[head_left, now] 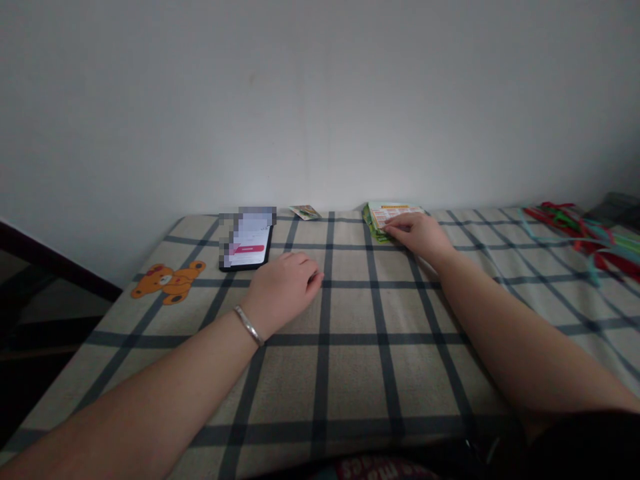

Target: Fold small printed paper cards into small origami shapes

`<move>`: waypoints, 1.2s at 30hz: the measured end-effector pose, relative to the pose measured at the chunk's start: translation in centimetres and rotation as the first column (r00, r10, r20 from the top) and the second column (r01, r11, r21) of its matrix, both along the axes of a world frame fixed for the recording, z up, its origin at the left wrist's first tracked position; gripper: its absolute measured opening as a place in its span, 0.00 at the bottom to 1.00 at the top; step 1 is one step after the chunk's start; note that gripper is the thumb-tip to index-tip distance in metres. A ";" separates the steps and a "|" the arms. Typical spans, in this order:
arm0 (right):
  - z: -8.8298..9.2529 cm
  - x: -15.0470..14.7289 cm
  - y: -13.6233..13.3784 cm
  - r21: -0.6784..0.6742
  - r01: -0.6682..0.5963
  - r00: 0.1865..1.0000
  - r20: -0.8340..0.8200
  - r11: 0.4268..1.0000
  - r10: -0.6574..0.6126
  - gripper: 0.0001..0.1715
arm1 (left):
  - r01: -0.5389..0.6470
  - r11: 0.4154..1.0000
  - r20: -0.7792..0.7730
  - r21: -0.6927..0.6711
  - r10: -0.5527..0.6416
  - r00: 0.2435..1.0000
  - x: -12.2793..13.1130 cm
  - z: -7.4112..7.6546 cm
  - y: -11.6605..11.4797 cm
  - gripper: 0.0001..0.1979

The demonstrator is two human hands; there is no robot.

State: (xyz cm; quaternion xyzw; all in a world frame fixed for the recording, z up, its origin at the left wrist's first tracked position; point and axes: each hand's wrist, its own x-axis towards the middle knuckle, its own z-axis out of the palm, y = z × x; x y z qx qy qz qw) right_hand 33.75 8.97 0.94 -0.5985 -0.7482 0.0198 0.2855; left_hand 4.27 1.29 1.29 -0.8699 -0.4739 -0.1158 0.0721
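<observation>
A pile of green-edged printed cards (397, 209) lies against the wall. My right hand (420, 235) is over its front, thumb and fingertips pinched together at the top card. How much of the pile is in that pinch is partly hidden by the fingers. My left hand (283, 290) rests on the checked cloth with its fingers curled in and nothing visible in them; a silver bangle (249, 325) is on that wrist. Just beyond it lies a smartphone (250, 248) with its screen lit and partly blurred out. A single small card (305, 213) sits by the wall between phone and pile.
The checked tablecloth (350, 373) carries a printed orange bear (167, 283) at the left. Red, green and pale blue ribbon-like strips (590, 233) lie in a tangle at the far right. A plain wall (320, 100) borders the back edge.
</observation>
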 end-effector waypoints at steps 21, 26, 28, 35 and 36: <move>3.6 -4.2 -6.2 0.207 -0.227 0.968 0.158 0.952 0.197 0.05 | -0.121 0.993 0.173 0.011 0.117 0.978 0.2 -0.5 0.0 0.14; 2.1 -5.5 -8.2 0.037 -0.357 0.921 0.182 0.933 0.345 0.08 | -0.073 0.995 0.188 0.066 0.060 0.980 0.3 -0.7 0.0 0.18; 1.5 -5.7 -8.3 -0.017 -0.378 0.907 0.193 0.926 0.374 0.07 | -0.048 0.997 0.171 0.059 0.037 0.985 0.3 -0.7 0.0 0.17; 0.1 -5.3 -7.6 -0.063 -0.488 0.855 0.165 0.870 0.492 0.07 | 0.039 0.999 0.197 -0.009 -0.037 0.980 0.0 -0.8 0.3 0.14; 0.1 -5.3 -7.6 -0.059 -0.511 0.845 0.148 0.857 0.514 0.07 | 0.049 0.999 0.210 -0.007 -0.046 0.977 0.0 -0.8 0.4 0.14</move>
